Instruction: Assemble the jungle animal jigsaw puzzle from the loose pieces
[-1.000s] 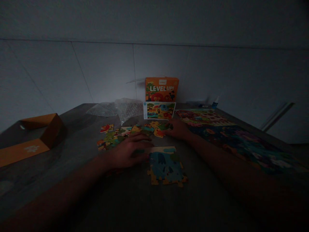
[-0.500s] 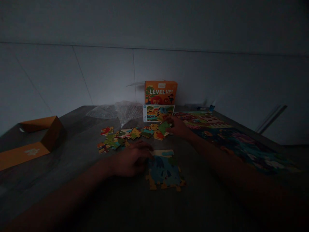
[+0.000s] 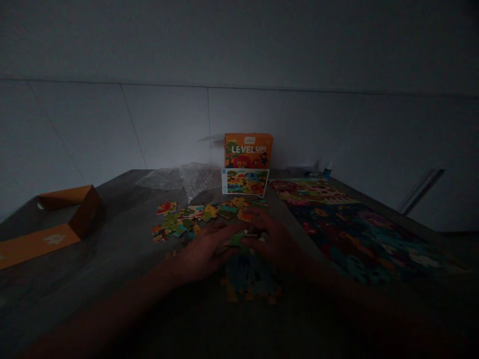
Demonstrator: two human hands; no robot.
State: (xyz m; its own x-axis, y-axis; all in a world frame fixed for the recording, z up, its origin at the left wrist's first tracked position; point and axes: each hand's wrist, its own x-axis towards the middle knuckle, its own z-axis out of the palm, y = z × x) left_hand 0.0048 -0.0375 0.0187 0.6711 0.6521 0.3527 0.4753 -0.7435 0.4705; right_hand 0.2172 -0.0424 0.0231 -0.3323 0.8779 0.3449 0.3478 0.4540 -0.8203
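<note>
The scene is very dim. My left hand (image 3: 204, 252) lies on the dark table (image 3: 123, 279), fingers flat against the left edge of a partly joined blue and yellow puzzle section (image 3: 250, 284). My right hand (image 3: 275, 238) rests over the top of that section, fingers pinched on a green puzzle piece (image 3: 237, 240). Several loose coloured pieces (image 3: 194, 217) are scattered just beyond both hands.
An orange "LEVEL UP!" box (image 3: 248, 150) stands against the wall with a picture card (image 3: 245, 181) leaning on it. Crumpled clear plastic (image 3: 187, 177) lies to its left. An orange box lid (image 3: 56, 219) sits far left. Finished puzzles (image 3: 355, 229) cover the right side.
My right hand has come back from the loose pile with a green piece and now sits over the joined section. My left hand stayed beside it. The view tilted down slightly.
</note>
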